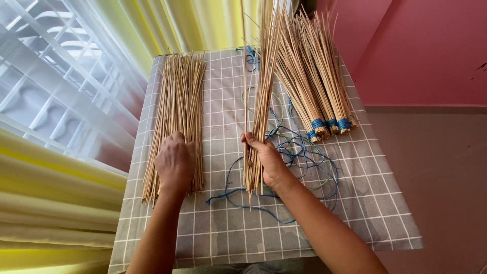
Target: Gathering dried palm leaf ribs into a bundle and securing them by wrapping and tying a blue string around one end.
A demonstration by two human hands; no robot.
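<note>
Beside a pink wall [426,45] and yellow curtains [56,203], a grey checked surface [223,228] is set. Loose sticks [177,101] are pressed flat under the left hand [175,162]; an upright bundle [264,91] is gripped by the right hand [269,160]. Blue-tied bundles [324,76] and blue string [304,152] are seen nearby.

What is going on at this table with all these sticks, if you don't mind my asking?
A person is sorting thin bamboo sticks on a table with a grey checked cloth. The right hand grips a bunch of sticks held upright, while the left hand rests on a loose pile of sticks lying flat. Behind lie bundles tied with blue cord, and loose blue cord is tangled beside the right hand.
</note>
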